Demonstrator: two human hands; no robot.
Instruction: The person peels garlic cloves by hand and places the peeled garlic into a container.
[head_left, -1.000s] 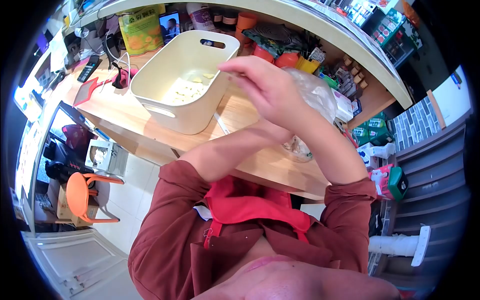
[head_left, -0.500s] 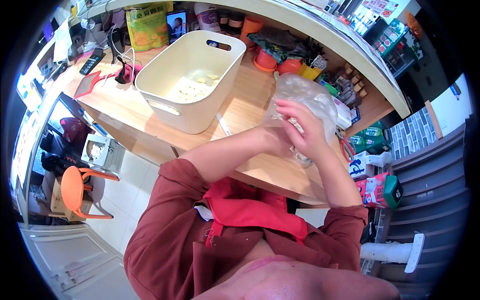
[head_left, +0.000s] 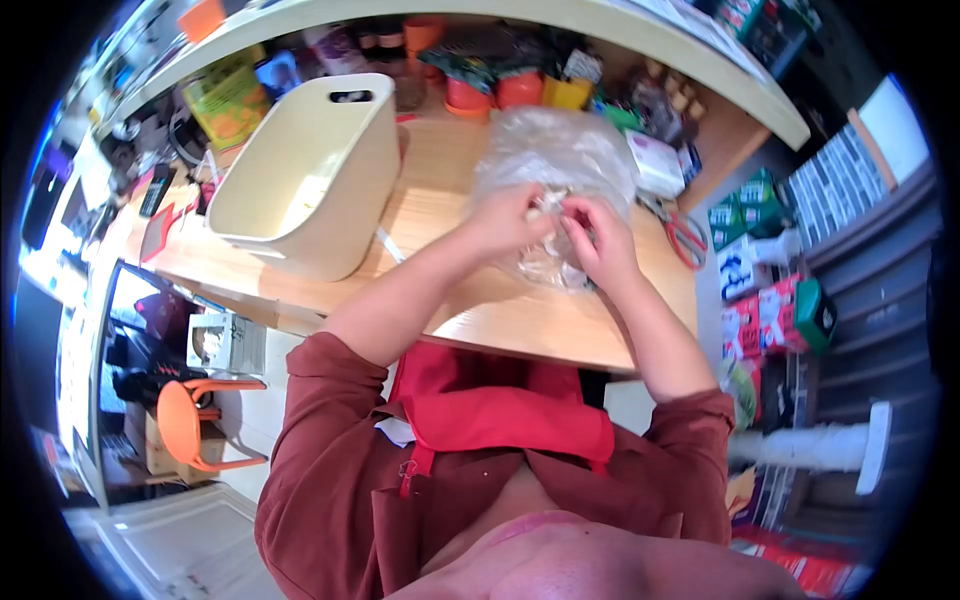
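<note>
My left hand (head_left: pixel 510 220) and my right hand (head_left: pixel 598 238) meet over a clear plastic bag (head_left: pixel 555 145) on the wooden desk. Fingers of both hands are pinched around a small whitish piece (head_left: pixel 549 203) that looks like a garlic clove; its details are blurred. Under my hands, more of the crumpled bag spreads toward the front edge, its contents mostly hidden. To the left stands a cream plastic basket (head_left: pixel 352 190) with a handle slot. Only a few pale pieces show inside it, the rest being hidden by its wall.
Red-handled scissors (head_left: pixel 686 243) lie right of the bag, near a white box (head_left: pixel 657 165). Orange pots (head_left: pixel 468 98) and jars line the back under a shelf (head_left: pixel 600 25). A red dustpan-shaped thing (head_left: pixel 158 232) lies at far left. An orange chair (head_left: pixel 180 425) stands on the floor.
My hands have come together, fingertips pinching between them, where earlier the right hand was raised with fingers extended. The view has shifted, showing less of the basket's inside.
</note>
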